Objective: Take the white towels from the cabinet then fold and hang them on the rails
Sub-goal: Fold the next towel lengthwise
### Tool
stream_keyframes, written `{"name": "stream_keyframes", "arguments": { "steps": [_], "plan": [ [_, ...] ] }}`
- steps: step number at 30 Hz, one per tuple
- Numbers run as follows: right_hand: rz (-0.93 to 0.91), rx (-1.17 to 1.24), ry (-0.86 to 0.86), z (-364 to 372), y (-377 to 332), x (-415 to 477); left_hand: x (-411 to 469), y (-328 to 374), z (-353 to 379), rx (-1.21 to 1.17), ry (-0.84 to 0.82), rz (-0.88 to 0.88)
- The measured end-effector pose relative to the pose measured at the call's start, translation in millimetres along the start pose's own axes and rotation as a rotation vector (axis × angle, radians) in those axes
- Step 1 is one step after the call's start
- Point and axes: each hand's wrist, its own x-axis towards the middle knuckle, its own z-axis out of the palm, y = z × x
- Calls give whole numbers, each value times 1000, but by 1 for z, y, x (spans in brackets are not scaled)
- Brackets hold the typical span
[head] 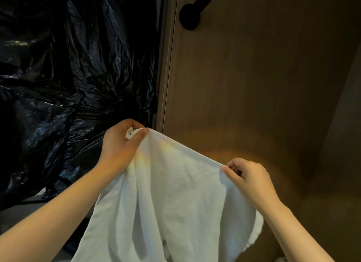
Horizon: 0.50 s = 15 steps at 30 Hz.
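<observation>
— White towel [175,183]: where is it sitting?
— You are holding it spread out in the air in front of you by its top edge. The cloth is hanging down from that edge in loose vertical folds and is running out of the bottom of the view.
— Left hand [121,142]: status?
— Your left hand is gripping the upper left corner of the towel. The thumb is lying across the near face of the cloth, the fingers are curling round behind it, and a small bunch of cloth is showing inside the grip.
— Right hand [248,177]: status?
— Your right hand is pinching the other end of the same edge between thumb and forefinger. The remaining fingers are curling in toward the palm. This hand is sitting lower in the view than the left one, so the top edge is sloping down toward the right.
— Surroundings?
— You are facing a brown wood-grain panel [254,76], which is standing behind the towel. A black handle [192,15] is showing near the top of it. Crumpled black plastic sheeting [68,66] is covering the area left of the panel, behind your left hand. A warm orange glow is lying on the panel just above your right hand.
</observation>
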Motion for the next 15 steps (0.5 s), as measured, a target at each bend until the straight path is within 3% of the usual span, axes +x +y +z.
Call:
{"name": "stream_keyframes", "arguments": {
  "steps": [10,12,15],
  "plan": [
    [-61,124,148,-1,-17,1,5,-38,4,309,-30,-29],
    [-84,134,157,2,-22,0,3,-42,4,397,-64,32],
    [-164,149,147,5,-32,-1,-7,-33,4,342,-115,169]
  ]
}}
